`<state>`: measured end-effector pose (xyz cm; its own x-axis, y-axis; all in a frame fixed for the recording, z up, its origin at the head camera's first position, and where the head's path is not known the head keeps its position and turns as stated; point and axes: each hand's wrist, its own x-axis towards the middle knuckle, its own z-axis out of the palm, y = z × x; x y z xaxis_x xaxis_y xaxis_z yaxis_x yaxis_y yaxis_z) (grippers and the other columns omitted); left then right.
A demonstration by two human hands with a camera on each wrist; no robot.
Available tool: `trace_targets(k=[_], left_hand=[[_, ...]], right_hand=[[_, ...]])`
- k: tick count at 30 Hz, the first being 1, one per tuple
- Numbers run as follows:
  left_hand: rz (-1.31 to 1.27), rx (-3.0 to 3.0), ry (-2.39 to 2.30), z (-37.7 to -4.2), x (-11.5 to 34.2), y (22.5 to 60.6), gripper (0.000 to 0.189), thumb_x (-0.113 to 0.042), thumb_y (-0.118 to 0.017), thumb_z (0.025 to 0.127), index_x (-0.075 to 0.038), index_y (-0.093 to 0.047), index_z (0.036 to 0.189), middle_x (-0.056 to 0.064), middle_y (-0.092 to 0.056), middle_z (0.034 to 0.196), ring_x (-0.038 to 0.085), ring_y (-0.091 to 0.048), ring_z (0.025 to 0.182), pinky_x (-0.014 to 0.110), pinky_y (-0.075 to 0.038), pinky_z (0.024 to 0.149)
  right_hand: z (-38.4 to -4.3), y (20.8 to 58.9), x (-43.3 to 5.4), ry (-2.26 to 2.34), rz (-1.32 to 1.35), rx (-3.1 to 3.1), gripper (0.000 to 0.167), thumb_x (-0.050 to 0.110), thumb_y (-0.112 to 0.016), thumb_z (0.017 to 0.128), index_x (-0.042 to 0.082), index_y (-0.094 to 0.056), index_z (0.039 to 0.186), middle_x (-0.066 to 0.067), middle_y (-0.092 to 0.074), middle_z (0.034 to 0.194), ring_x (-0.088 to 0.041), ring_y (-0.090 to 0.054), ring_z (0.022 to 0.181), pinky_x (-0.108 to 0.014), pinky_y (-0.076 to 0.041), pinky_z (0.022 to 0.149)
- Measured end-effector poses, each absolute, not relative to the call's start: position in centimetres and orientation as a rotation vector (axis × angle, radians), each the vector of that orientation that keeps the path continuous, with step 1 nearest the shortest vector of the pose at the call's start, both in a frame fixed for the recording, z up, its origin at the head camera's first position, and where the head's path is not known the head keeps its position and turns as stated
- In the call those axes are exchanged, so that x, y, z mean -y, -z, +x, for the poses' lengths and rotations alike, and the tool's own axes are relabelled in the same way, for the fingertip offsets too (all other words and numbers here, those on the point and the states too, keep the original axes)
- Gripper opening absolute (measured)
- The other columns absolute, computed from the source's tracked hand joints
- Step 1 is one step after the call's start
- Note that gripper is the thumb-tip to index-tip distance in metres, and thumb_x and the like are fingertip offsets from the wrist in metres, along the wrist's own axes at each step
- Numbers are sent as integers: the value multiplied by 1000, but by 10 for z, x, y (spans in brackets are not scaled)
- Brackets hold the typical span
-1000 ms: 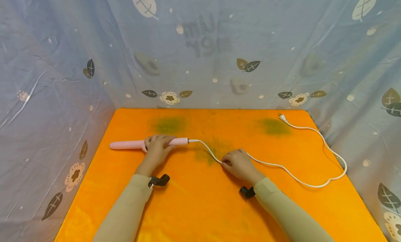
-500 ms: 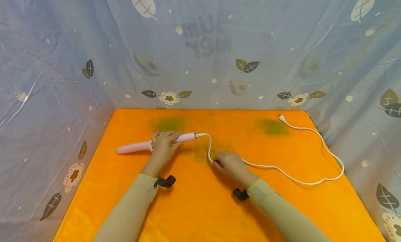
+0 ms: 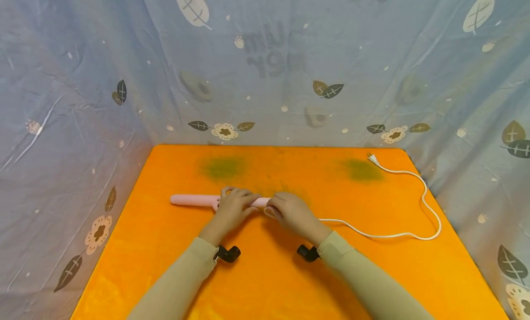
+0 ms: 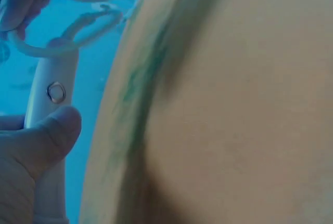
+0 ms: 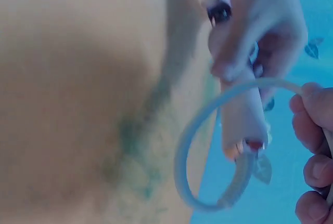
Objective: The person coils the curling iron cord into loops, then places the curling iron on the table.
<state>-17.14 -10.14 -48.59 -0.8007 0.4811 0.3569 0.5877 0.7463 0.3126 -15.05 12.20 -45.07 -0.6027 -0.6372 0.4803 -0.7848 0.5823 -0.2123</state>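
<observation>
A pink curling iron (image 3: 192, 200) lies crosswise in the head view, its barrel pointing left. My left hand (image 3: 233, 210) grips its handle, thumb along the near side. A round button (image 4: 56, 92) shows beyond that thumb in the left wrist view. At the handle's cord end is my right hand (image 3: 295, 214), covering that end in the head view. In the right wrist view, the right fingers (image 5: 317, 172) are curled and pinch the white cord (image 5: 182, 156), which bends in a loop from the handle's end. Farther on, the cord runs out to the right.
The orange cloth-covered table (image 3: 265, 274) carries everything. A white two-prong plug (image 3: 373, 159) lies near its back right corner, with the slack cord curving along the right side. A patterned grey-blue curtain (image 3: 281, 85) stands around the back and sides.
The left hand has brought the curling iron to the right. My right hand has moved left with the cord, up to the handle's end, and the cord's slack on the right has been drawn in.
</observation>
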Motion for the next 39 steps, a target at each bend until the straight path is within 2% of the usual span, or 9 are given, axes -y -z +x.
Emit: trace_targets(k=[6, 12, 16, 19, 22, 26, 30, 35, 39], left_hand=[[-937, 2573, 628, -165, 103, 489, 37, -28, -77, 82, -20, -71, 118, -1, -67, 110, 21, -59, 99, 50, -29, 96], [-985, 2489, 672, -161, 103, 486, 39, -23, -80, 80, -19, -71, 118, 1, -68, 109, 22, -59, 98, 50, -29, 95], [-989, 2447, 718, -160, 105, 485, 41, -22, -81, 78, -18, -71, 118, 1, -67, 110, 21, -58, 99, 50, -29, 95], [-978, 2414, 739, -160, 107, 484, 42, -23, -81, 78, -17, -70, 119, 1, -67, 110, 21, -58, 101, 50, -29, 96], [-956, 2373, 763, -161, 108, 483, 43, -25, -80, 79, -17, -70, 120, 1, -67, 110, 21, -58, 102, 51, -29, 96], [-914, 2327, 800, -163, 109, 481, 44, -28, -79, 78, -19, -69, 121, 1, -67, 110, 22, -58, 102, 50, -29, 95], [-878, 2298, 832, -165, 106, 479, 45, -26, -80, 78, -18, -69, 122, 2, -66, 110, 25, -58, 102, 49, -30, 93], [-793, 2263, 846, -167, 100, 478, 43, -24, -80, 78, -16, -70, 120, 3, -67, 110, 25, -58, 99, 47, -32, 89], [-714, 2255, 857, -169, 96, 477, 42, -26, -79, 79, -16, -71, 119, 3, -67, 109, 24, -58, 99, 46, -32, 90]], right_hand=[[-159, 439, -131, -741, 1089, 2556, 3, 11, -67, 92, 13, -66, 94, 4, -60, 87, -11, -56, 76, -28, -49, 70], [-166, 439, -141, -1288, 788, 2755, 11, 29, -65, 94, 20, -68, 98, 9, -63, 93, -8, -60, 81, -31, -52, 72], [-171, 446, -150, -1701, 586, 2740, 22, 37, -64, 92, 18, -64, 102, -2, -66, 96, -21, -62, 85, -33, -51, 75], [-174, 452, -155, -1930, 499, 2678, 28, 36, -60, 96, 11, -61, 108, -19, -62, 100, -32, -54, 80, -32, -47, 69], [-175, 459, -158, -2191, 371, 2567, 35, 33, -57, 98, 1, -57, 113, -30, -56, 106, -30, -52, 78, -29, -46, 67], [-171, 466, -154, -2377, 204, 2475, 40, 31, -56, 99, -5, -54, 116, -26, -57, 101, -19, -52, 71, -29, -46, 61], [-164, 473, -145, -2085, 282, 2610, 26, 27, -57, 99, 2, -60, 105, -15, -60, 84, -17, -48, 58, -31, -42, 52], [-155, 480, -131, -1424, 446, 2758, 20, 22, -58, 99, 5, -66, 92, -3, -59, 69, -11, -43, 52, -26, -38, 51], [-145, 481, -123, -1047, 502, 2850, 15, 20, -59, 98, 9, -68, 92, 5, -51, 59, -7, -39, 46, -24, -34, 46]])
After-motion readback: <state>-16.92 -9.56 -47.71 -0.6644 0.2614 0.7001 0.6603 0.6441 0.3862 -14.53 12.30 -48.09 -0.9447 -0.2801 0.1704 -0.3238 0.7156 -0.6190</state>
